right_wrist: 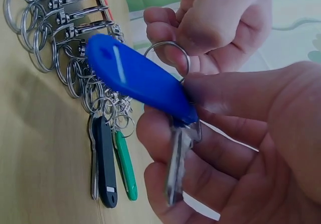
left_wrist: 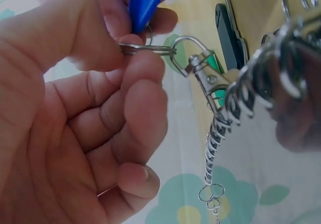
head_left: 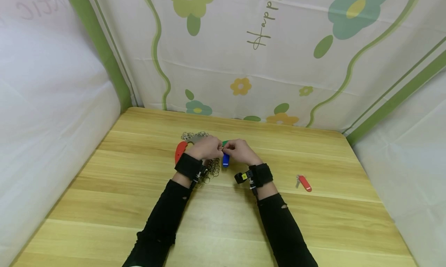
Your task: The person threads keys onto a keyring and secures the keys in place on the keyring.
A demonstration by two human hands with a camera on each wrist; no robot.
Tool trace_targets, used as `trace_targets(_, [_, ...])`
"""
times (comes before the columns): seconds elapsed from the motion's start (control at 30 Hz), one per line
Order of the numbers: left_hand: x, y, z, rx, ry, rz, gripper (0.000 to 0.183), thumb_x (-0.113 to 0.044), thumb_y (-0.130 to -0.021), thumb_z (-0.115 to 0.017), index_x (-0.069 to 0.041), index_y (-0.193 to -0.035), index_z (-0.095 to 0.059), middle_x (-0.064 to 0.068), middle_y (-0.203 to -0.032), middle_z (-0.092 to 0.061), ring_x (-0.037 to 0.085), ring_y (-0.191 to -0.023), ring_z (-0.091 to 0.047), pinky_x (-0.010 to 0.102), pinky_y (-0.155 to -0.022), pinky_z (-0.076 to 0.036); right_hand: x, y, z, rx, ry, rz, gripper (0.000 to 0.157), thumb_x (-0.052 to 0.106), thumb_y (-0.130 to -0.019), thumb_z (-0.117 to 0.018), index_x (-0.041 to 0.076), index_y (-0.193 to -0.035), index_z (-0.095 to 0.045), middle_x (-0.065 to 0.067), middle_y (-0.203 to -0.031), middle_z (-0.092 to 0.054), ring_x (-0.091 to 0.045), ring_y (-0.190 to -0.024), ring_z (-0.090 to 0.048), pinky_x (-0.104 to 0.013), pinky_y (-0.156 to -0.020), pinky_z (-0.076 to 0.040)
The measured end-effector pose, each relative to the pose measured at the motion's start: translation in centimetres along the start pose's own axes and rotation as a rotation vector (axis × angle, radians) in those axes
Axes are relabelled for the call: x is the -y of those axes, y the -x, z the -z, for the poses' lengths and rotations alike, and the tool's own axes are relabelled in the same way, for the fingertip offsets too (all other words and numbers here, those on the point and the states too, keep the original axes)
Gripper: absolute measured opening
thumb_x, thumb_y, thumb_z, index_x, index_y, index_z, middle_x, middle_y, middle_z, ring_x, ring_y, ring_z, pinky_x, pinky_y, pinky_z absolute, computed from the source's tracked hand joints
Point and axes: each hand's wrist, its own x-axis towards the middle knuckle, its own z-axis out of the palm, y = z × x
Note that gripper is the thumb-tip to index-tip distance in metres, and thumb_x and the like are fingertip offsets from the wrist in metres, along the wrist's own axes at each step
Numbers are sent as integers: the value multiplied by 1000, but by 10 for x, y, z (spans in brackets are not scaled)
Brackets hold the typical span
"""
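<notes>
My left hand (head_left: 208,147) pinches a metal split ring (left_wrist: 159,48) between thumb and forefinger, its other fingers loosely curled. That ring hangs from a swivel clasp (left_wrist: 204,76) on a larger holder lined with several clasps and rings. Right beside it, my right hand (head_left: 241,151) pinches the narrow end of a blue plastic key tag (right_wrist: 133,78), where its small ring is partly hidden by the thumb. A silver key (right_wrist: 176,163) hangs from the tag. In the right wrist view, the tag overlaps the split ring held by the left hand.
The holder has a red part (head_left: 180,150) and rows of rings (head_left: 211,169) on the wooden table (head_left: 216,224). A black key tag (right_wrist: 105,161) and a green key tag (right_wrist: 126,166) lie by the rings. Farther right lies a red key tag (head_left: 305,183) with a key.
</notes>
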Motion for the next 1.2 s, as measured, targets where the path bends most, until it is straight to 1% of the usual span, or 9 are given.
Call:
trace_targets(0.2, [1, -1, 0, -17, -13, -5, 34, -11, -85, -58, -15, -58, -38, -4, -52, -27, 11, -44, -25, 25, -50, -25, 0, 0, -1, -22, 7, -12, 16, 20, -96, -58, 12, -88, -70, -2, -84, -66, -18, -71, -56, -30, -63, -43])
trace_targets(0.27, [1, -1, -1, -18, -11, -6, 34, -10, -85, -58, -15, -58, -37, -3, -52, -26, 11, -44, -24, 25, -51, -24, -1, 0, -1, -19, 0, -18, 14, 18, -95, -59, 11, -89, -70, -2, -84, -66, -17, -71, -57, -29, -62, -44])
trace_targets(0.37, [2, -1, -1, -19, -11, -2, 35, -10, -85, -58, -14, -58, -36, -3, -52, -25, 11, -44, -22, 25, -51, -24, 0, 0, -2, -8, -9, -21, 13, 16, -95, -58, 9, -91, -69, -2, -83, -65, -19, -68, -58, -29, -59, -44])
trace_targets(0.6, [0, -1, -1, -45, -56, -6, 32, -13, -86, -59, -14, -60, -40, -3, -53, -29, 11, -44, -27, 25, -51, -25, 2, 0, -3, 5, -25, -25, 10, 13, -96, -56, 7, -93, -64, -4, -83, -65, -22, -66, -60, -29, -56, -45])
trace_targets(0.73, [-1, -1, -2, -50, -62, -3, 32, -12, -86, -60, -14, -60, -40, -3, -53, -27, 11, -45, -25, 25, -52, -25, 1, 0, -4, -6, -32, -50, 11, 16, -97, -55, 8, -93, -62, -5, -83, -64, -20, -60, -56, -29, -53, -43])
trace_targets(0.8, [-1, 0, -2, -48, -66, -1, 34, -12, -85, -60, -14, -59, -39, -3, -54, -26, 11, -45, -24, 26, -52, -24, 0, 0, -4, -20, -30, -55, 12, 18, -97, -56, 9, -92, -63, -5, -83, -64, -19, -59, -54, -28, -53, -42])
trace_targets(0.93, [-1, 0, -2, -47, -66, 3, 35, -13, -85, -60, -14, -59, -37, -3, -53, -24, 11, -45, -22, 26, -53, -23, 1, 0, -3, -43, -34, -51, 14, 20, -96, -57, 9, -90, -64, -4, -82, -65, -18, -60, -55, -29, -55, -42])
trace_targets(1.07, [-1, 1, -2, -62, -55, -4, 33, -11, -85, -58, -14, -59, -37, -3, -52, -25, 11, -44, -21, 26, -52, -23, 2, 0, -3, -34, -40, -37, 13, 17, -96, -57, 8, -90, -64, -5, -81, -65, -18, -60, -55, -28, -53, -43])
trace_targets(1.2, [0, 0, -3, -73, -51, -5, 32, -10, -85, -56, -14, -60, -37, -3, -52, -25, 11, -44, -21, 26, -52, -23, 4, 0, -3, -18, -45, -30, 12, 15, -96, -56, 7, -91, -63, -5, -80, -64, -17, -55, -51, -27, -51, -41])
